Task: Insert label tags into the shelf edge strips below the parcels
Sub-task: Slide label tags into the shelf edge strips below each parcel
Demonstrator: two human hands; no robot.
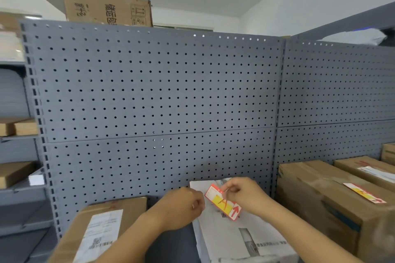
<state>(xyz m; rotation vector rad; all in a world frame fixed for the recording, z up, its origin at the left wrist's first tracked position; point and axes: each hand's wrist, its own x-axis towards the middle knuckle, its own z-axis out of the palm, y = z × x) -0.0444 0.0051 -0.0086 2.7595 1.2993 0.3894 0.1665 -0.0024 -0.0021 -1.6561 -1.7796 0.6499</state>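
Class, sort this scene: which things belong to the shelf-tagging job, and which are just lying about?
Job: label tag pinched in right hand; left hand beside it; second tag lying on brown box; white parcel under the hands.
Lying about: cardboard box above the pegboard panel; side-shelf boxes.

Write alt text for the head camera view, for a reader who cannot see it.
A person's right-hand grip pinches a red-and-yellow label tag over a white parcel, with the left-hand grip curled beside it. Labelled cardboard boxes sit on either side, one at right bearing a similar tag, before a grey pegboard shelf back.
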